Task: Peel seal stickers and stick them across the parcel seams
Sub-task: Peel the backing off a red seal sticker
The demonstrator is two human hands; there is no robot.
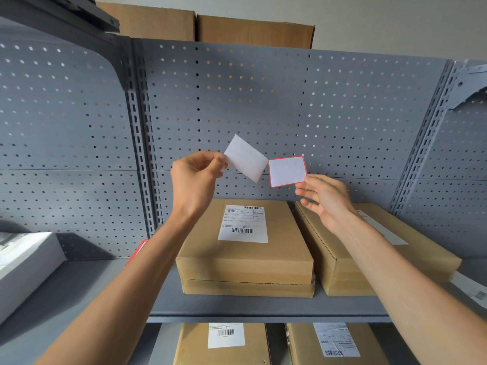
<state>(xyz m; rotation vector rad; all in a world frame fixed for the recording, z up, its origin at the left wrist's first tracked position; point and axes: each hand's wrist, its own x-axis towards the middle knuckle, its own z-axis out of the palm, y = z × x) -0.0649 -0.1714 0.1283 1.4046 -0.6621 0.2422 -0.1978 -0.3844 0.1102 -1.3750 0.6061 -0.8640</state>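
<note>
Head view: red-bordered white rectangular sticker [287, 171], pinched at its corner by the right hand [325, 197], hangs apart from plain white backing paper [246, 158] (peeled, apparently) in the left hand [195, 176], above the labelled brown cardboard parcel [245, 246].

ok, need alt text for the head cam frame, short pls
Two bare hands held up before a grey pegboard shelf: the left hand pinches a plain white backing sheet, the right hand holds a red-bordered sticker by its corner. Below them, cardboard parcels lie on the shelf, the nearest bearing a printed shipping label.
</note>
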